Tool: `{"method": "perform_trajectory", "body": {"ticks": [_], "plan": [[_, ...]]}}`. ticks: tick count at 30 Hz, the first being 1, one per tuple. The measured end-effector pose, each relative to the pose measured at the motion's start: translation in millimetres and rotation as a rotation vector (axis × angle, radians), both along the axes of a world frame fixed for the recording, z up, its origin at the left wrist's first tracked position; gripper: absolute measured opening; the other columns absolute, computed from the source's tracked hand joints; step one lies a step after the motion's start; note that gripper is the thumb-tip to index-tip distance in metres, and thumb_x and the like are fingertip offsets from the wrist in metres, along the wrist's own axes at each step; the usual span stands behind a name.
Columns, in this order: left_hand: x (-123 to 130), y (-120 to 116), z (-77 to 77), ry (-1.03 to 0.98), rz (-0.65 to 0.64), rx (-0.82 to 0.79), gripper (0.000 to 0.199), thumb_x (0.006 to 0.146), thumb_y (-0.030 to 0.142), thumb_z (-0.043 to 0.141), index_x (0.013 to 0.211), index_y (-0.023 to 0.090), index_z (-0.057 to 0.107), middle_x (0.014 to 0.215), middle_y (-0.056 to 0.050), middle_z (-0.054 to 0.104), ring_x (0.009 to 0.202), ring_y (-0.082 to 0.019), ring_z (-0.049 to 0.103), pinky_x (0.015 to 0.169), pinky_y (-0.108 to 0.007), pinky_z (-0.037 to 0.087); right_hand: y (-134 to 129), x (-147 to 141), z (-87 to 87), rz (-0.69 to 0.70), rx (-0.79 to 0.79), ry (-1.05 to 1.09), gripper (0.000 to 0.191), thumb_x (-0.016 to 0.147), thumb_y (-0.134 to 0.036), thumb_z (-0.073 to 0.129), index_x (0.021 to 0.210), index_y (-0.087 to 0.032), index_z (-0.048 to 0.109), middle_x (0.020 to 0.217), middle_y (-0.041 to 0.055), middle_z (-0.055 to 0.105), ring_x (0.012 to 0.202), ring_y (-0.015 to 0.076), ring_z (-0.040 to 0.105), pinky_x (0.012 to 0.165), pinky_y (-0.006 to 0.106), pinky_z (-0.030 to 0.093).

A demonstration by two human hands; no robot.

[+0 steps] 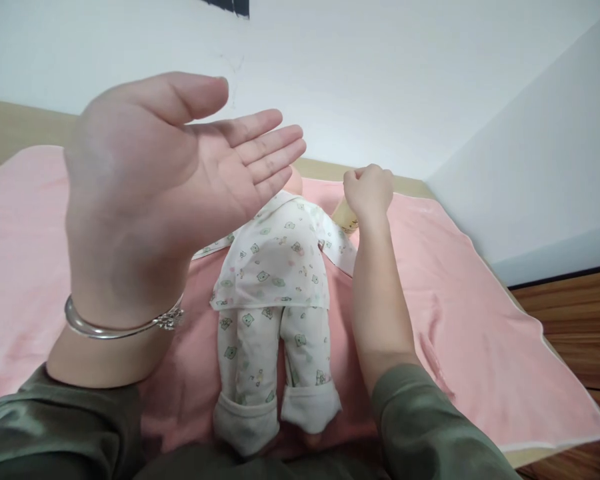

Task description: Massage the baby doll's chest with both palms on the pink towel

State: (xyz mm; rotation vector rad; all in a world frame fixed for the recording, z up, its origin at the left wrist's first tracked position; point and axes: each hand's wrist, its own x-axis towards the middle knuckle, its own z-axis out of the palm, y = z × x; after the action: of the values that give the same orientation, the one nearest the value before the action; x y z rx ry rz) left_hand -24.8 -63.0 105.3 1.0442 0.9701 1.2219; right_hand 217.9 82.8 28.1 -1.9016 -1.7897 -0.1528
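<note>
Close to the camera, my left hand [165, 160] is held up with the palm showing, fingers stretched out and nothing in it. Farther out on the right, my right hand [370, 190] is closed around a pale yellow container [347, 217] with dark print, mostly hidden behind the hand and wrist. Between my arms a baby doll [275, 267] lies on its back in a white patterned top and trousers, its cuffs folded over at the feet. Its sleeves spread to both sides. My left hand hides most of its head.
A pink blanket [480, 347] with some wrinkles lies under the doll on a light wooden surface [15, 123]. White walls [360, 80] close off the back and right. Brown wooden boards [580, 320] show at the lower right.
</note>
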Motion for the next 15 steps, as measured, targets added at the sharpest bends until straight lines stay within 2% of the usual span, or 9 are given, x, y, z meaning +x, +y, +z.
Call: {"method": "perform_trajectory", "body": {"ticks": [2,4,7,9,10,11,12,14,15], "plan": [[-1.5,-4.2,3.0,-0.002,0.084,-0.068,0.064,0.1,0.041,0.013,0.13,0.017,0.065,0.132,-0.007,0.066,0.149,-0.039,0.03,0.107,-0.064,0.038,-1.3,-1.1,0.9,0.0,-0.005,-0.019,0.032,0.091,-0.027,0.041,0.071,-0.015,0.064,0.086,0.0166,0.068,0.102,0.033,0.062,0.094,0.048,0.05],[-2.2,-8.4,5.0,-0.156,0.091,-0.103,0.067,0.098,0.04,0.009,0.134,0.013,0.059,0.136,-0.008,0.063,0.149,-0.04,0.025,0.105,-0.065,0.038,-2.3,-1.1,2.1,0.019,-0.017,-0.034,0.032,0.09,-0.027,0.042,0.071,-0.015,0.065,0.087,0.0168,0.069,0.102,0.0332,0.063,0.096,0.049,0.05],[-3.3,-13.5,5.4,-0.515,-0.079,-0.091,0.08,0.086,0.028,-0.012,0.142,0.006,0.041,0.148,-0.01,0.049,0.148,-0.039,0.02,0.096,-0.058,0.044,0.2,3.7,2.9,0.075,-0.047,-0.022,0.03,0.088,-0.026,0.043,0.074,-0.015,0.068,0.091,0.0173,0.072,0.105,0.0348,0.065,0.102,0.052,0.049],[-3.3,-15.2,4.7,-0.704,-0.196,-0.091,0.098,0.065,0.012,-0.028,0.143,0.002,0.03,0.154,-0.011,0.036,0.145,-0.036,0.02,0.086,-0.052,0.045,3.9,10.0,4.4,0.128,-0.048,0.065,0.033,0.088,-0.027,0.045,0.095,-0.013,0.073,0.11,0.0183,0.074,0.117,0.0354,0.064,0.111,0.055,0.046],[-2.5,-15.7,4.5,-0.762,-0.234,-0.088,0.101,0.06,0.009,-0.029,0.144,0.002,0.026,0.156,-0.012,0.032,0.143,-0.035,0.022,0.085,-0.05,0.045,4.6,13.1,6.3,0.158,-0.04,0.138,0.038,0.089,-0.029,0.045,0.11,-0.012,0.072,0.124,0.0181,0.071,0.125,0.0344,0.062,0.115,0.054,0.044],[-1.0,-16.1,4.3,-0.792,-0.254,-0.088,0.097,0.063,0.01,-0.026,0.146,0.001,0.025,0.159,-0.013,0.03,0.143,-0.034,0.025,0.087,-0.048,0.046,3.3,15.2,9.5,0.188,-0.025,0.216,0.044,0.091,-0.031,0.045,0.125,-0.012,0.067,0.137,0.0169,0.065,0.133,0.0325,0.058,0.119,0.053,0.041],[1.6,-16.7,4.2,-0.795,-0.253,-0.093,0.088,0.073,0.014,-0.02,0.147,0.001,0.024,0.162,-0.015,0.029,0.143,-0.033,0.029,0.092,-0.045,0.047,-0.9,15.7,14.0,0.221,-0.001,0.284,0.05,0.093,-0.034,0.045,0.135,-0.014,0.06,0.146,0.0147,0.059,0.138,0.0302,0.055,0.122,0.051,0.04],[9.7,-18.7,3.6,-0.737,-0.224,-0.121,0.067,0.091,0.024,0.003,0.151,0.003,0.026,0.166,-0.015,0.031,0.145,-0.032,0.032,0.103,-0.039,0.048,-19.7,9.5,26.3,0.295,0.065,0.35,0.053,0.097,-0.04,0.041,0.144,-0.02,0.053,0.154,0.0091,0.053,0.144,0.0267,0.051,0.123,0.05,0.041],[14.9,-20.3,2.7,-0.694,-0.23,-0.138,0.064,0.096,0.027,0.01,0.152,0.004,0.027,0.166,-0.014,0.032,0.147,-0.032,0.029,0.107,-0.038,0.046,-34.4,2.3,33.1,0.344,0.117,0.339,0.052,0.099,-0.041,0.036,0.146,-0.024,0.05,0.155,0.006,0.051,0.147,0.0253,0.048,0.123,0.049,0.041]]}}
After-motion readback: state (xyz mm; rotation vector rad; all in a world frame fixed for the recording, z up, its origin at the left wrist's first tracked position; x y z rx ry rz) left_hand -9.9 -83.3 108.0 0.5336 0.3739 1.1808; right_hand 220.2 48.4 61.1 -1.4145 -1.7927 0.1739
